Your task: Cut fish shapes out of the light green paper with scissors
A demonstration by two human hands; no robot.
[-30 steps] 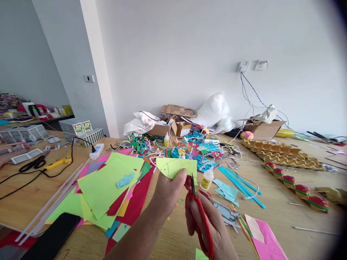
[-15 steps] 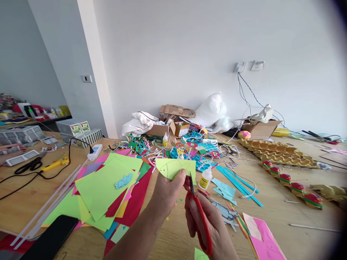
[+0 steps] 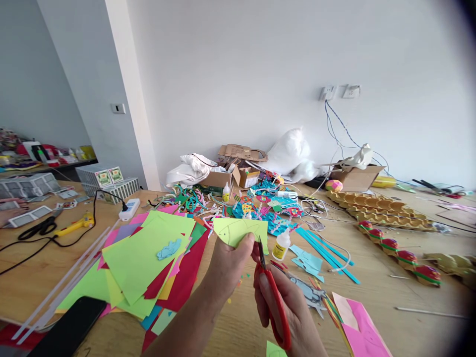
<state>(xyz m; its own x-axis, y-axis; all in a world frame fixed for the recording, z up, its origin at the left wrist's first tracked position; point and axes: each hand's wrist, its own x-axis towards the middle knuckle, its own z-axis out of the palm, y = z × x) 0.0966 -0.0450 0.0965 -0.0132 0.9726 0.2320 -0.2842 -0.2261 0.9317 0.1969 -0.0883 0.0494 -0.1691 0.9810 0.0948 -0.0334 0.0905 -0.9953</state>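
My left hand [image 3: 227,265] pinches a light green paper sheet [image 3: 238,229] with its thumb on top. A fish outline is drawn on the sheet in dark line. Red-handled scissors [image 3: 277,305] sit in my right hand [image 3: 288,302], fingers wrapped round the loops. The scissor blades point up at the sheet's lower right edge, close to my left thumb; whether they bite into the paper I cannot tell. Just right of the sheet stands a white glue bottle [image 3: 281,246] with a yellow label. Behind my right hand lies a grey-blue fish cutout [image 3: 308,290].
Left of my hands lies a stack of coloured paper [image 3: 137,263] with a small blue cutout [image 3: 169,249] on it. A black phone [image 3: 72,327], a yellow glue gun [image 3: 76,224] and egg cartons [image 3: 379,210] lie around. Cardboard boxes [image 3: 219,178] stand against the wall.
The view has shifted very slightly. Both hands, the green sheet and the scissors keep nearly the same position.
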